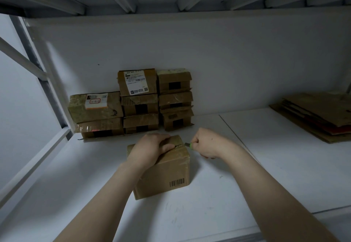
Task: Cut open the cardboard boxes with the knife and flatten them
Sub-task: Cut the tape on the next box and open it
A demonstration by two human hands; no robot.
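A taped brown cardboard box with a barcode on its near face stands on the white shelf in front of me. My left hand lies on its top, fingers curved over the far edge, thumb beside the taped seam. My right hand is fisted round a green-handled knife, whose tip meets the right end of the top seam. A split shows along that seam. Most of the knife is hidden in my fist.
Several taped cardboard boxes are stacked against the white back wall. A pile of flattened cardboard lies at the right. A metal rack frame stands at the left, and another shelf hangs overhead.
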